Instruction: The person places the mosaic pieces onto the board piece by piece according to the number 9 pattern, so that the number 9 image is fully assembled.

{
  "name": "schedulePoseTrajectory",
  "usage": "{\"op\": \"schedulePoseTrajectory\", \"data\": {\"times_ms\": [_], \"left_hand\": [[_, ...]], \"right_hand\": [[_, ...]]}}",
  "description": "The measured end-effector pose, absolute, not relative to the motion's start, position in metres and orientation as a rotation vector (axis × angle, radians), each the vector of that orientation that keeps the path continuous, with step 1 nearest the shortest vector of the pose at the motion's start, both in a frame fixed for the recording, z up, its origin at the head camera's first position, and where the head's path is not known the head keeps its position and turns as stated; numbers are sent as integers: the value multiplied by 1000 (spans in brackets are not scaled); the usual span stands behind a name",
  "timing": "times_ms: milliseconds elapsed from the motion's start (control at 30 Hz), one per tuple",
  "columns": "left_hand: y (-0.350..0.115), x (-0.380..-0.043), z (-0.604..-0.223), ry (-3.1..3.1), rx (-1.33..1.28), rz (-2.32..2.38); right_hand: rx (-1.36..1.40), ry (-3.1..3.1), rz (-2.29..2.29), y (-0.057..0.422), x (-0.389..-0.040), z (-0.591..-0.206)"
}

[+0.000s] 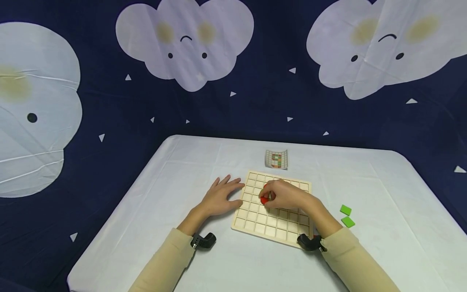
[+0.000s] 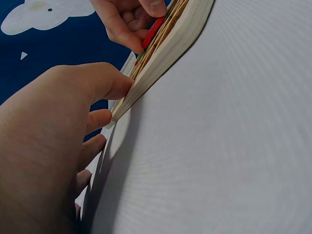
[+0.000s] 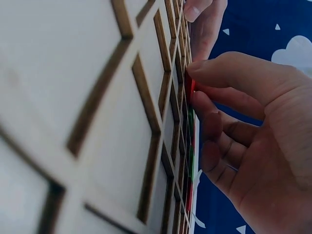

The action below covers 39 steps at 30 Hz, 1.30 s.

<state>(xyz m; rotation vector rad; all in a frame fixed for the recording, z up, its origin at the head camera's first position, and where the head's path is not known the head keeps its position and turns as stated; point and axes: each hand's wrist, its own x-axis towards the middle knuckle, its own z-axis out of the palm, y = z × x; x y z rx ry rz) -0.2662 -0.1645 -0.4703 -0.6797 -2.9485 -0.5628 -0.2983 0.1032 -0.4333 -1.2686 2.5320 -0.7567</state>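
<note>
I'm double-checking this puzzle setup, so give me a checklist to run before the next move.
1. Left hand touching the board's edge: ok.
2. Red tile gripped by the right hand: ok.
3. Red tile fully seated in a cell: cannot tell, fingers hide it.
4. Pattern card uncovered beyond the board: ok.
5. Two green tiles placed on the board: not ok, lying to its right.

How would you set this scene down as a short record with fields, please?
Surface: white-covered table
Board: pale grid board
Left hand: fingers spread, touching the grid board's left edge
Right hand: pinching a red tile at the grid board
Loose tiles: two green tiles, right of the grid board
Beyond the board: small printed card
Backdrop: dark blue cloth with clouds
</note>
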Motion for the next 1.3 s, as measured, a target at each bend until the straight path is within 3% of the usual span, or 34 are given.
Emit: {"op": "schedulePoseTrajectory", "data": {"times_ms": [900, 1300], "left_hand": [[-164, -267, -472, -2946, -666, -586], [-163, -266, -470, -2975, -634, -557]], "right_hand": [[-1258, 2534, -775, 107, -298, -434], [-1164, 2588, -808, 137, -302, -421]]}}
